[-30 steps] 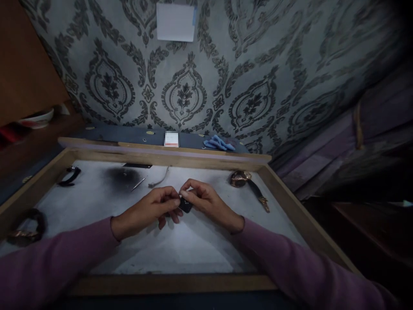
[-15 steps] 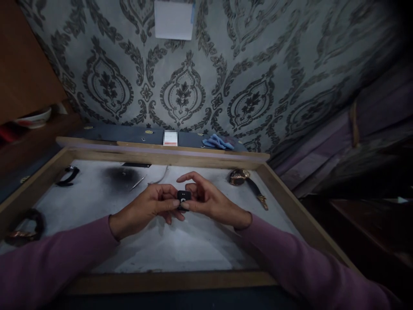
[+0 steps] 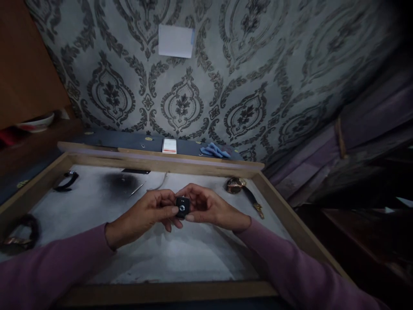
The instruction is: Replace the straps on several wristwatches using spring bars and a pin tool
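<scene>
Between my hands, above the white tray floor, is a small black smartwatch body (image 3: 183, 207) without a strap. Its back, with a round sensor and two contact dots, faces me. My left hand (image 3: 145, 211) grips its left edge between thumb and fingers. From the other side, my right hand (image 3: 209, 209) holds it at the lower right corner and the right edge. Behind my left hand lie a thin pointed metal tool (image 3: 137, 189) and a slim pale strip (image 3: 161, 182), beside a dark smudge on the floor.
A wooden-framed tray (image 3: 167, 293) surrounds the work. A gold-toned watch (image 3: 235, 185) lies right, a black watch strap (image 3: 68, 183) far left, a dark watch (image 3: 21, 234) near left. A flat black bar (image 3: 135, 171) rests at the back. Beyond are a small box (image 3: 169, 145) and blue cloth (image 3: 214, 150).
My right fingers have come down and closed around the smartwatch body's right side, showing more of its back. The whole view has shifted slightly as my head tilted.
</scene>
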The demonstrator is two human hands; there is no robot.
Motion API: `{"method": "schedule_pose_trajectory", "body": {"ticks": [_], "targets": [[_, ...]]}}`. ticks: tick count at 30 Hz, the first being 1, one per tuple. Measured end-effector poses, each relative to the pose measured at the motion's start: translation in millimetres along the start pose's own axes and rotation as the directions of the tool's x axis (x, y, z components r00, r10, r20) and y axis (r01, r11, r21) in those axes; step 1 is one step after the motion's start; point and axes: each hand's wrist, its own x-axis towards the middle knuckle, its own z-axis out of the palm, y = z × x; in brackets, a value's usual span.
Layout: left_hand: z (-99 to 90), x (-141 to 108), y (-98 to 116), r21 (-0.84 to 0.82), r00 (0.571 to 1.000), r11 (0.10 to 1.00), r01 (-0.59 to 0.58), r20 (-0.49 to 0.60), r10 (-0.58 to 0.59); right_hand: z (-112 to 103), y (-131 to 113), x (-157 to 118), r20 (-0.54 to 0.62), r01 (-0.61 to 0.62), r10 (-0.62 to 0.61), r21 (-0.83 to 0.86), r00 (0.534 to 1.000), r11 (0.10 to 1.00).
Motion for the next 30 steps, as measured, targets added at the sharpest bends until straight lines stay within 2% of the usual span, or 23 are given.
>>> {"method": "schedule_pose_trajectory", "body": {"ticks": [8,11,14,17,20,25,30], "targets": [[2.1,-2.1,3.6,0.108,0.997,0.991,-0.078,0.030,0.075,6.1,-1.4,-0.1,-0.047,0.032,-0.034,-0.035,0.998,0.999],[5.3,-3.9,2.6,0.197,0.996,0.976,-0.088,0.011,0.088,11.7,-0.3,-0.1,-0.085,0.086,-0.095,-0.097,0.992,0.992],[9.5,-6.2,1.2,0.293,0.996,0.953,-0.079,-0.009,0.086,18.4,3.8,0.3,-0.145,0.145,-0.176,-0.203,0.974,0.968],[12.9,-7.3,1.5,0.361,0.995,0.929,-0.075,-0.030,0.092,23.4,8.9,0.6,-0.267,0.145,-0.257,-0.376,0.929,0.915],[13.2,-6.6,3.2,0.351,0.994,0.933,-0.082,-0.032,0.100,25.7,11.2,0.0,-0.305,0.140,-0.297,-0.444,0.905,0.885],[7.1,-4.3,3.8,0.254,0.998,0.965,-0.068,0.005,0.069,25.2,9.2,-3.3,-0.244,0.119,-0.227,-0.391,0.943,0.913],[2.6,-3.8,2.9,0.215,0.998,0.975,-0.058,0.013,0.057,22.3,9.9,-4.6,-0.232,0.119,-0.195,-0.307,0.953,0.944]]}}
